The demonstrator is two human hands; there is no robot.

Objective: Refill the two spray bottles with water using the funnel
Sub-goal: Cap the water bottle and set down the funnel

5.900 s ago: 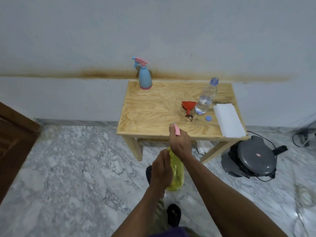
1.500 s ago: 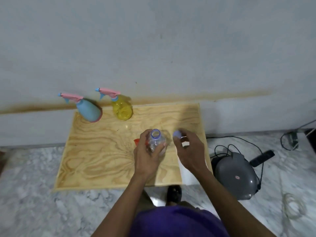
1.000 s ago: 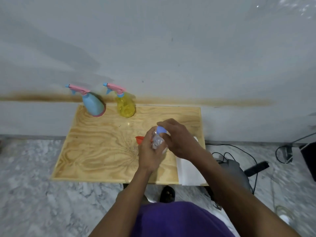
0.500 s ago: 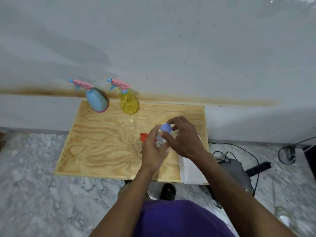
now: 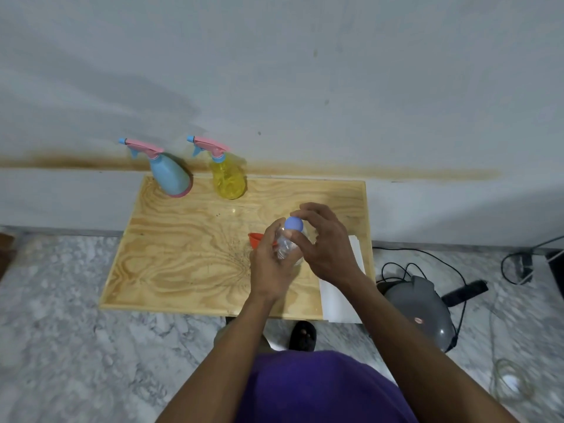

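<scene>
A blue spray bottle and a yellow spray bottle, both with pink trigger heads, stand at the back of the wooden table by the wall. My left hand grips a clear water bottle over the table's right half. My right hand pinches the blue cap sitting on the bottle's neck. The red funnel peeks out just left of my left hand, mostly hidden.
A white sheet of paper lies along the table's right edge. On the marble floor to the right sit a grey round appliance and black cables. My foot in a black sandal shows under the table's front edge.
Earlier I carried the yellow spray bottle; it now stands beside the blue one. My right hand brought the blue cap onto the water bottle's open neck and stays pinched on it.
</scene>
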